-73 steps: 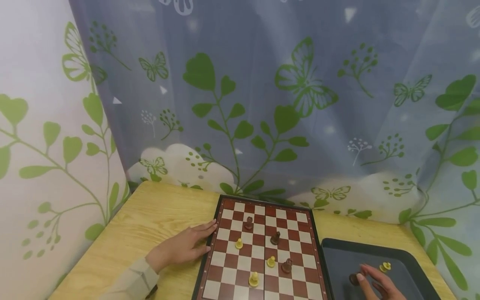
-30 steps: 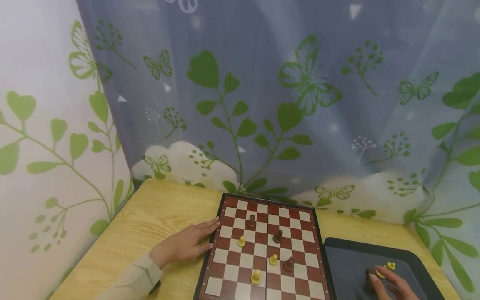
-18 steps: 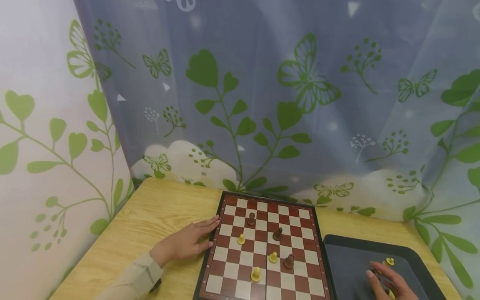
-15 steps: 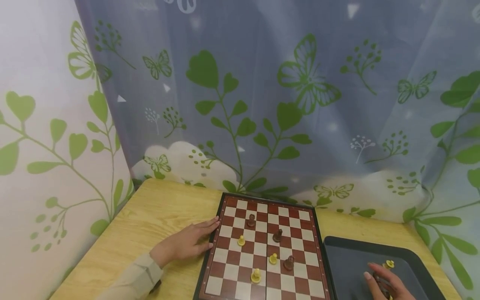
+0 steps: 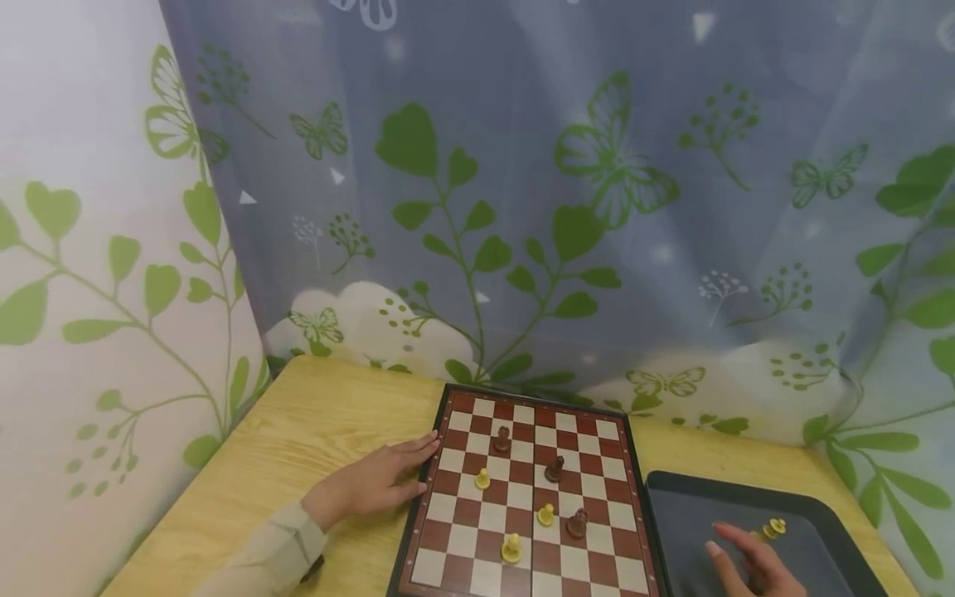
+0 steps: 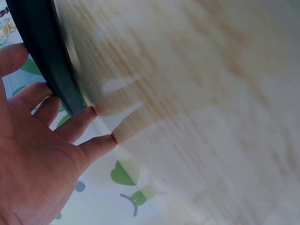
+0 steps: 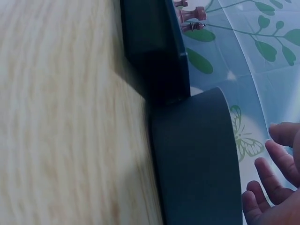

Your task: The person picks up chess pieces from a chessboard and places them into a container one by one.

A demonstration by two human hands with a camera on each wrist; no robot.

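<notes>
The chessboard (image 5: pixel 429 565), red-brown and white with a black frame, lies on the table. My left hand (image 5: pixel 369 482) rests its outstretched fingertips against the board's left edge; the left wrist view shows its fingers (image 6: pixel 75 125) touching the black side. My right hand (image 5: pixel 757 568) hovers over the dark tray (image 5: pixel 686 514), thumb and index finger apart, with nothing seen between them. Just beyond its fingers a yellow chess piece (image 5: pixel 774 528) lies on its side in the tray. The hand hides part of the tray. Fingers (image 7: pixel 269 180) look loosely bent in the right wrist view.
Three yellow pieces, a back pawn (image 5: pixel 482 478), a middle pawn (image 5: pixel 546 515) and a front piece (image 5: pixel 511 548), stand on the board. Dark pieces (image 5: pixel 502 439) stand among them. The table (image 5: pixel 351 398) meets a patterned curtain (image 5: pixel 507 207) behind.
My right hand held a dark chess piece over the tray earlier; that piece is now out of sight. The hand has shifted slightly left with its fingers spread. My left hand stays put.
</notes>
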